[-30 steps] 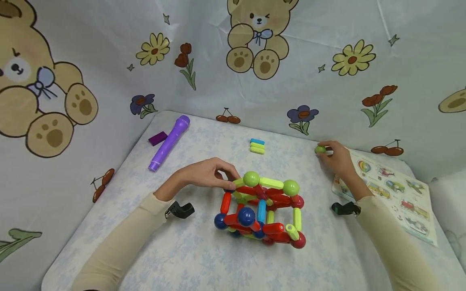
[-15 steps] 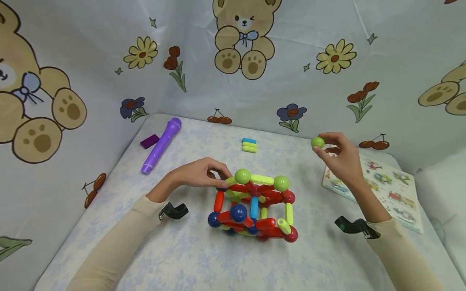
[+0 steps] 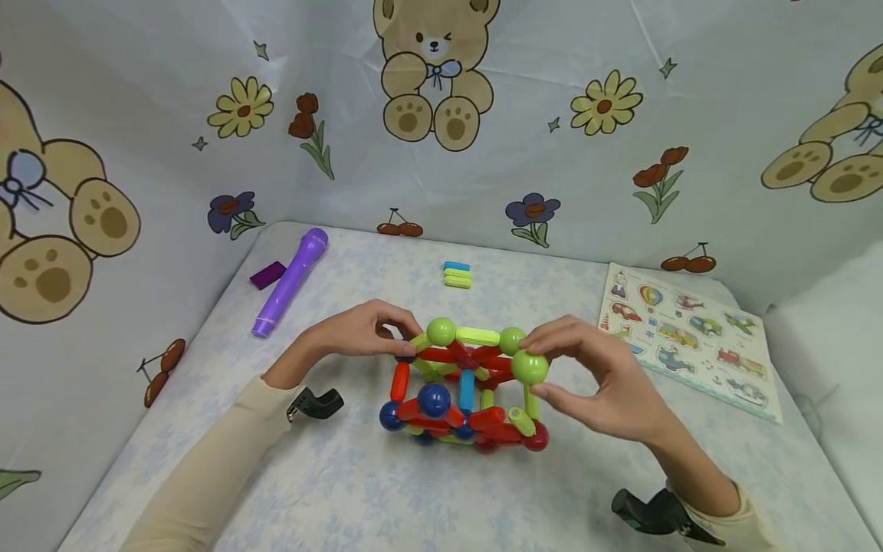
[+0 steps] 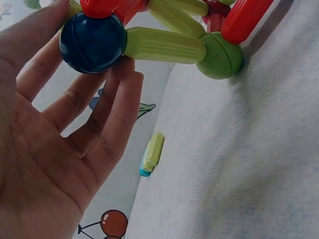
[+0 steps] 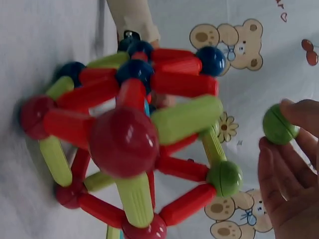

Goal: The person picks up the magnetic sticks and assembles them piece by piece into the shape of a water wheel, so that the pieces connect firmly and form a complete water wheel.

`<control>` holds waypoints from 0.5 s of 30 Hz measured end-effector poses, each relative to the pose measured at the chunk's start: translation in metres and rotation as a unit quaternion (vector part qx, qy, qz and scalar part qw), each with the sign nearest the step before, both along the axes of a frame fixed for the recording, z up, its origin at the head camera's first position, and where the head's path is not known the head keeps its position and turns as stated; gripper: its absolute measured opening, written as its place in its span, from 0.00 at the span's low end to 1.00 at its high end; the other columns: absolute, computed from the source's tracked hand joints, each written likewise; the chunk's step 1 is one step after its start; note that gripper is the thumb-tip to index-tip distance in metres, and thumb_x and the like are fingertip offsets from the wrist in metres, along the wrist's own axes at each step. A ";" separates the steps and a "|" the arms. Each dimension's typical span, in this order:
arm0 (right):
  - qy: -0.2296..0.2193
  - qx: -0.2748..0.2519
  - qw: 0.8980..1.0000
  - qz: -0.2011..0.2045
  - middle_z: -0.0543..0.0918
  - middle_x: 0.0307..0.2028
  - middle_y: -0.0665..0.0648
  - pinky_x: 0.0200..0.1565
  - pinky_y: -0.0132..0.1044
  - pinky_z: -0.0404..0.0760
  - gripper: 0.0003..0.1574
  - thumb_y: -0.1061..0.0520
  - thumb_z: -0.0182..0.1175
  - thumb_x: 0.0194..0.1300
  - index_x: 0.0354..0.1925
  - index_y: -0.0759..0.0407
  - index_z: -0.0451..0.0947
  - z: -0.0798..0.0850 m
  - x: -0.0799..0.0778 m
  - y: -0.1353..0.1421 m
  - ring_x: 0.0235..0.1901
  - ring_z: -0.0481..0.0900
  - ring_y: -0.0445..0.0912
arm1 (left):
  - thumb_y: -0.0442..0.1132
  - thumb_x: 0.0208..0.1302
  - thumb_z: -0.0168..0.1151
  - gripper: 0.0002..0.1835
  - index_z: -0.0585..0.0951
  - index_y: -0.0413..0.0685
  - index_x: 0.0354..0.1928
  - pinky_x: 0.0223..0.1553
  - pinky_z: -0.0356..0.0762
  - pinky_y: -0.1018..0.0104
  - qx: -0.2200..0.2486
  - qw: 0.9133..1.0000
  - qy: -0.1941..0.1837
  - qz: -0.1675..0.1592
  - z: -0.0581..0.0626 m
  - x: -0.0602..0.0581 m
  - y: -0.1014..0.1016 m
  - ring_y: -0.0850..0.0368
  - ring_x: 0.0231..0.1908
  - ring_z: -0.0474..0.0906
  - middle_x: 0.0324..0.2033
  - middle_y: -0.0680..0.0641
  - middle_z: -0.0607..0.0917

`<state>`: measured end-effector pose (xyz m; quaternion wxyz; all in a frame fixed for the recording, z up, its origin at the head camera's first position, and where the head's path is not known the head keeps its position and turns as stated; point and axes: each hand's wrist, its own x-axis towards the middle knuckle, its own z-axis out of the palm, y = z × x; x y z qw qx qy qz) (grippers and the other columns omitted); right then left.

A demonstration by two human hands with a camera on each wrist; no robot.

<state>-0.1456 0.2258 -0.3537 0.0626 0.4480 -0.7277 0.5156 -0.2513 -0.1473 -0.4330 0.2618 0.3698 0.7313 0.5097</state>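
Note:
A boxy frame of magnetic rods and balls [image 3: 466,391], in red, lime, blue and dark blue, stands mid-table. My left hand [image 3: 366,330] holds its back left corner, with thumb and fingers about a dark blue ball [image 4: 92,42]. Between the thumb and fingers of my right hand [image 3: 607,376] is a loose green ball [image 5: 279,124]. In the head view this ball overlaps the frame's upper right corner; the right wrist view shows a gap between it and the frame. One lime rod [image 5: 187,119] juts from a red ball [image 5: 123,142] with its far end free.
Behind the frame lie several short rods [image 3: 457,275], lime and blue, side by side. A purple toy microphone [image 3: 291,282] and a dark purple block [image 3: 267,275] are at the back left. A picture board [image 3: 690,337] of vehicles lies right, near the patterned curtain [image 3: 441,184].
My right hand has lifted the green ball from the table near the picture board and carried it left and closer, up to the frame. The left hand keeps its hold on the corner.

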 end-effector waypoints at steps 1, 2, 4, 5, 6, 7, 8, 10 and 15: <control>-0.003 0.016 1.000 0.011 0.85 0.56 0.60 0.55 0.33 0.85 0.29 0.72 0.76 0.60 0.59 0.64 0.81 -0.002 0.003 -0.003 0.58 0.82 0.48 | 0.37 0.75 0.69 0.10 0.90 0.46 0.54 0.51 0.89 0.56 0.000 1.000 0.000 0.001 0.000 0.000 -0.001 0.48 0.51 0.85 0.49 0.47 0.90; -0.007 0.031 0.999 0.021 0.85 0.56 0.59 0.55 0.33 0.85 0.30 0.72 0.77 0.59 0.59 0.62 0.81 -0.003 0.005 -0.005 0.57 0.82 0.48 | 0.37 0.76 0.69 0.10 0.90 0.46 0.54 0.51 0.89 0.56 0.000 1.000 -0.001 0.002 0.000 0.001 -0.002 0.48 0.51 0.85 0.49 0.47 0.90; -0.021 0.062 0.997 0.031 0.86 0.56 0.55 0.55 0.34 0.85 0.32 0.71 0.77 0.59 0.59 0.56 0.81 -0.007 0.008 -0.008 0.57 0.82 0.46 | 0.37 0.76 0.69 0.10 0.90 0.46 0.54 0.51 0.89 0.56 0.001 1.000 -0.002 0.002 0.000 0.001 -0.003 0.48 0.51 0.85 0.49 0.47 0.90; -0.031 0.075 0.996 0.033 0.86 0.55 0.54 0.55 0.35 0.85 0.32 0.71 0.78 0.59 0.59 0.53 0.81 -0.008 0.009 -0.009 0.57 0.82 0.46 | 0.37 0.76 0.69 0.10 0.90 0.46 0.54 0.50 0.89 0.56 0.002 1.000 -0.004 0.002 0.000 0.001 -0.003 0.48 0.51 0.85 0.49 0.47 0.90; -0.041 0.085 0.995 0.034 0.86 0.55 0.53 0.56 0.36 0.86 0.32 0.70 0.78 0.60 0.59 0.51 0.81 -0.010 0.010 -0.009 0.57 0.82 0.46 | 0.37 0.76 0.69 0.10 0.90 0.46 0.54 0.50 0.89 0.56 0.003 1.000 -0.005 0.002 0.000 0.001 -0.002 0.47 0.51 0.86 0.49 0.47 0.90; -0.052 0.094 0.994 0.035 0.85 0.55 0.51 0.56 0.37 0.86 0.31 0.69 0.78 0.61 0.58 0.49 0.81 -0.011 0.011 -0.009 0.57 0.82 0.45 | 0.36 0.76 0.69 0.10 0.90 0.46 0.54 0.50 0.89 0.56 0.003 1.000 -0.006 0.001 0.000 0.001 -0.002 0.47 0.51 0.86 0.49 0.46 0.90; -0.061 0.100 0.993 0.036 0.85 0.55 0.51 0.56 0.37 0.86 0.31 0.69 0.77 0.61 0.58 0.48 0.81 -0.013 0.011 -0.009 0.57 0.82 0.45 | 0.36 0.76 0.69 0.09 0.90 0.46 0.54 0.50 0.89 0.56 0.004 1.000 -0.007 0.001 0.000 0.001 -0.002 0.46 0.51 0.86 0.49 0.46 0.89; -0.071 0.106 0.991 0.036 0.84 0.55 0.50 0.56 0.38 0.87 0.29 0.68 0.77 0.63 0.57 0.47 0.81 -0.016 0.011 -0.007 0.57 0.81 0.45 | 0.36 0.76 0.68 0.09 0.89 0.45 0.54 0.50 0.89 0.56 0.006 1.000 -0.010 -0.002 0.001 0.002 -0.001 0.46 0.51 0.86 0.50 0.46 0.89; -0.071 0.108 0.991 0.038 0.84 0.55 0.49 0.55 0.38 0.86 0.28 0.65 0.78 0.64 0.56 0.45 0.81 -0.019 0.011 -0.006 0.57 0.81 0.45 | 0.37 0.77 0.67 0.10 0.89 0.44 0.54 0.51 0.89 0.56 0.003 1.000 -0.007 -0.007 0.004 0.001 -0.001 0.46 0.51 0.86 0.50 0.45 0.89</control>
